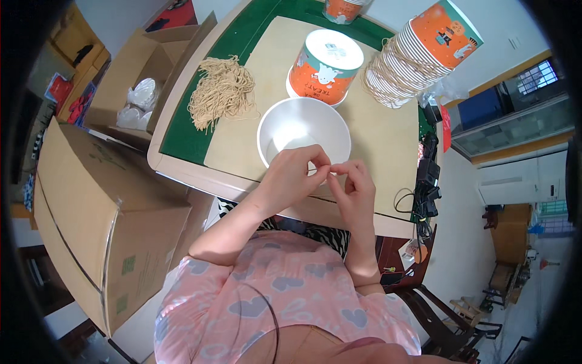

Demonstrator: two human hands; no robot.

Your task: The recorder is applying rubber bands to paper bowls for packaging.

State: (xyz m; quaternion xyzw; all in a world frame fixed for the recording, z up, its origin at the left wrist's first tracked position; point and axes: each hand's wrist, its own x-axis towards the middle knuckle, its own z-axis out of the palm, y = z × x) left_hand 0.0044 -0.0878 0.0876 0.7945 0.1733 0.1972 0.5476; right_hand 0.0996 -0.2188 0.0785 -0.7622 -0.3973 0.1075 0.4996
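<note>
A white paper bucket stands with its mouth up near the table's front edge. At its near rim, my left hand and my right hand meet, fingertips pinched together. Whatever is between the fingers is too small to make out. Just behind the bucket is an upside-down orange and green printed paper bucket, its white base on top. Left of them lies a loose heap of beige string. A tall nested stack of printed buckets, with string loops along its side, leans at the right.
A beige mat covers much of the green tabletop. Black adapters and cables run down the table's right edge. To the left are an open carton with plastic-wrapped items and a large cardboard box. Another printed bucket is at the back.
</note>
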